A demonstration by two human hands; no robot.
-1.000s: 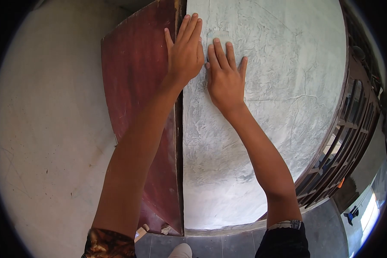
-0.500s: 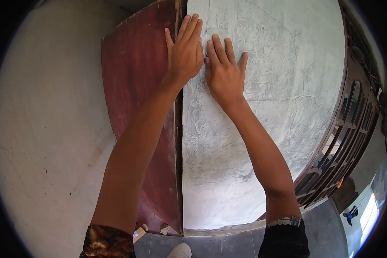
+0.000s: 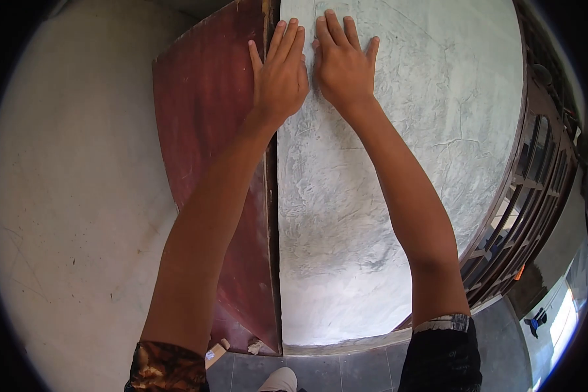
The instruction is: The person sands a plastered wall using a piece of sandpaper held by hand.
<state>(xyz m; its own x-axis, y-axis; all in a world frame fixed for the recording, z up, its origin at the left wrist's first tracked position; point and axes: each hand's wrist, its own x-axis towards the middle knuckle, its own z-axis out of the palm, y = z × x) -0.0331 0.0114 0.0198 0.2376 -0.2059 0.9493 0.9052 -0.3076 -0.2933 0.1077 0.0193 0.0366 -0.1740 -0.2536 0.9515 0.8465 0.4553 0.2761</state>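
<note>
Placing both bare hands flat at 12 o'clock, the person reaches up to the rough plastered wall, which fills the view from about 12 to 5 o'clock. The left hand lies across the dark vertical edge of the reddish wooden panel: its little finger is over the panel, and the other fingers point up at or beside the edge. The right hand is just beside it, apart from it, on the wall side. Its fingers are long and a little wide, not curled around anything; the left ones are also straight, with the little finger standing away. If some thin thing is under the right palm, I cannot tell.

I judge that the step in hand is a contact of the palm with the plaster, the left hand giving support. A move of the right hand along this face would call for a flat palm and light, even pressure, because the surface has ridges.

At 3 to 4 o'clock is a dark wooden window frame. At 7 o'clock, a small wood piece lies low, near the grey tiled floor.
</note>
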